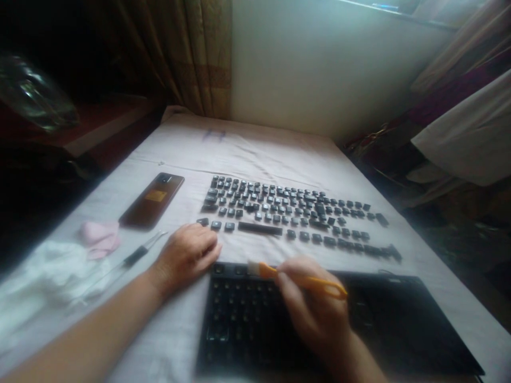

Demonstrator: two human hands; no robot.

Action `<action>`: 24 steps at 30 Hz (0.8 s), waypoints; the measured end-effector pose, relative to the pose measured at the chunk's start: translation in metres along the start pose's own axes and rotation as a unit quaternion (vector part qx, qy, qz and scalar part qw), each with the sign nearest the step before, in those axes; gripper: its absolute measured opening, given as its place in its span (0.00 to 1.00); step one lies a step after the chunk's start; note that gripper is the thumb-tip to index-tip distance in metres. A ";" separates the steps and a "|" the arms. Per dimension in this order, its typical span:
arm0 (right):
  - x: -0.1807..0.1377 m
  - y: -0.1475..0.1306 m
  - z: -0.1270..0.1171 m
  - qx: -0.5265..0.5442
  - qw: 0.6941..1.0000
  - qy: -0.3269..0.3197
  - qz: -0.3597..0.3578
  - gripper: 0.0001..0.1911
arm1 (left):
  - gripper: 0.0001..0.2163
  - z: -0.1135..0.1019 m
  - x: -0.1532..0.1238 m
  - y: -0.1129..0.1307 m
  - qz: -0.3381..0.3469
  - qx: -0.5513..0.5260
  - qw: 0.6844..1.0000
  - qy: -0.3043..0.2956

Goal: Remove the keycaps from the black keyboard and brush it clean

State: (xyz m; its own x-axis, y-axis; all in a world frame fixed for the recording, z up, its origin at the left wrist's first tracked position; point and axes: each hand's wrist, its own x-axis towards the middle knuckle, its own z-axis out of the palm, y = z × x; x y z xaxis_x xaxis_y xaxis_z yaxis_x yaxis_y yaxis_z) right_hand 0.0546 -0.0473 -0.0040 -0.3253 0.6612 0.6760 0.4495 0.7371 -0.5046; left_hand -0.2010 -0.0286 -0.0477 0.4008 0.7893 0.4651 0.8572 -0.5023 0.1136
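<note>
A black keyboard (399,319) with its keycaps removed lies at the near edge of a white-covered table (255,149). My right hand (315,308) is closed round an orange-handled brush (303,279), whose pale bristles touch the keyboard's top-left area. My left hand (186,255) rests on the cloth by the keyboard's top-left corner, fingers curled loosely with nothing seen in them. Beyond the keyboard, many loose black keycaps (287,210) are laid out in rows, with a long space bar (260,229) among them.
A dark phone (152,201) lies face down at the left. A pink cloth (99,238), a white cloth (48,271) and a thin black-handled tool (138,254) sit near the left edge. Curtains and a wall stand behind the table.
</note>
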 end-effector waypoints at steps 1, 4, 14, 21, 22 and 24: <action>-0.001 0.000 -0.001 0.007 1.000 -0.006 0.003 0.08 | 0.11 0.000 0.000 0.000 -0.001 -0.001 1.000 -0.001; -0.001 0.000 -0.002 0.014 1.000 -0.018 0.004 0.08 | 0.11 -0.001 0.000 0.000 -0.002 0.000 1.000 -0.004; -0.008 0.004 0.004 0.047 0.998 -0.025 0.033 0.10 | 0.12 -0.001 -0.001 -0.001 -0.001 0.005 1.000 -0.006; -0.009 0.006 -0.001 0.029 0.999 0.004 0.046 0.10 | 0.11 -0.002 -0.001 0.000 -0.009 -0.004 1.000 -0.010; -0.008 0.006 -0.001 0.027 0.999 -0.006 0.037 0.10 | 0.11 -0.002 -0.001 0.001 -0.011 -0.005 1.000 -0.011; -0.005 0.005 0.001 0.021 0.999 -0.030 0.021 0.10 | 0.11 -0.003 -0.001 0.001 -0.011 -0.004 1.000 -0.012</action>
State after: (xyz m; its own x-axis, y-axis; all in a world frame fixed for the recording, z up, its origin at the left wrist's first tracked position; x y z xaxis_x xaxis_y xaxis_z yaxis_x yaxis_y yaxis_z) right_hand 0.0581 -0.0465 -0.0103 -0.3562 0.6976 0.6217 0.4280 0.7132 -0.5551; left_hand -0.2013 -0.0304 -0.0456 0.3893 0.8084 0.4416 0.8631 -0.4875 0.1316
